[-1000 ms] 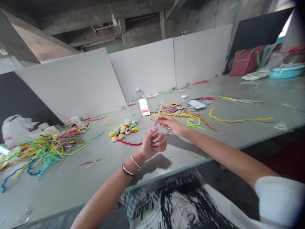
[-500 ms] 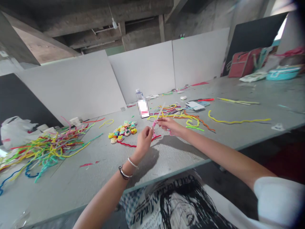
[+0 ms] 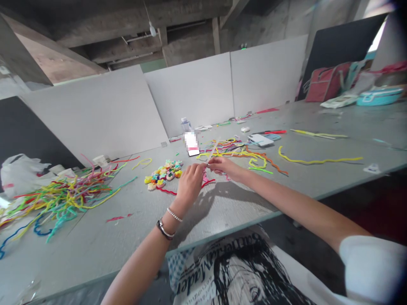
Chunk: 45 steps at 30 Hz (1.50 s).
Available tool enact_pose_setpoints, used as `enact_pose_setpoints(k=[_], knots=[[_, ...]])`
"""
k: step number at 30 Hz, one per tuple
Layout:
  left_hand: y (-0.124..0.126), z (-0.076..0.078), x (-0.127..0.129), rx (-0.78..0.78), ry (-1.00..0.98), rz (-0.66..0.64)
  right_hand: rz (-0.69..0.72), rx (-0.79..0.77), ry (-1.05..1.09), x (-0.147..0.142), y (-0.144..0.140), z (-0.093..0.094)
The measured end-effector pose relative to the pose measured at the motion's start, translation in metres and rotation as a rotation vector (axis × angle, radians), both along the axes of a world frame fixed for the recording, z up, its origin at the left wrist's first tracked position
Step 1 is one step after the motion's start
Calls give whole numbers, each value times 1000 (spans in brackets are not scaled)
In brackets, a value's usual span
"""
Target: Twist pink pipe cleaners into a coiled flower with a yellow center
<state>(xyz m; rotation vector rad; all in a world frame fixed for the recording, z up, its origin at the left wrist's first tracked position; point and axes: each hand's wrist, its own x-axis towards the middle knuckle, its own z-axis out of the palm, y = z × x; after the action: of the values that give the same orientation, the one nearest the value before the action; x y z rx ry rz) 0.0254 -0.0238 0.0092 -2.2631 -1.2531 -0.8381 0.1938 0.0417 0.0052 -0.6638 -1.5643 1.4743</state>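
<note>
Since the earlier pictures the left hand (image 3: 190, 180) has risen and stretched forward, from a loose curl near the table edge to meet the right hand (image 3: 224, 165) above the grey tabletop (image 3: 222, 207); the two sets of fingertips now nearly touch, pinched narrow on a thin pink fuzzy pipe-cleaner stem (image 3: 212, 153) that rises pale and slim from between them, while its looped pink end (image 3: 206, 181) shows just below the hands, close to the table; how firmly each finger grips is too small to tell; the left wrist carries a beaded silver bracelet (image 3: 174, 214) and a dark bangle (image 3: 163, 229) just behind it; just left of the hands lies a cluster of small multicoloured pipe-cleaner flowers (image 3: 163, 173), with a red fuzzy strand (image 3: 167, 191) curving along its near side; just beyond the right hand spreads a loose tangle of yellow, orange and green stems (image 3: 248, 154); behind it lie a white phone (image 3: 260, 139) and a clear plastic bottle with a blurred label (image 3: 189, 137); a long yellow stem (image 3: 318, 160) lies well apart to the right; far left sits a large heap of mixed coloured stems (image 3: 60, 195), with a white plastic bag (image 3: 19, 171) behind it; white partition boards (image 3: 190, 91) stand along the back of the table.
</note>
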Motion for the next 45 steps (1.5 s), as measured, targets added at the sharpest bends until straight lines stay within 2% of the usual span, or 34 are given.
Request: enact_pose_setpoints(k=[7,14,21,33,37,45], knots=[[-1,8,-6,-89,-134,58,44,53,-32,0,-1,1],[-4,12,-6,-198,-167,128,7,51,-24,1,-9,9],[-7,14,-4,-295,-186,97,-84,97,-46,1,-4,6],[-6,9,-4,-297,-131,19,-111,117,-45,0,-2,8],[-8,10,0,-266,-114,74,-168,102,-53,-1,-4,10],[-8,11,3,-253,-132,227,-148,116,-54,-2,-2,7]])
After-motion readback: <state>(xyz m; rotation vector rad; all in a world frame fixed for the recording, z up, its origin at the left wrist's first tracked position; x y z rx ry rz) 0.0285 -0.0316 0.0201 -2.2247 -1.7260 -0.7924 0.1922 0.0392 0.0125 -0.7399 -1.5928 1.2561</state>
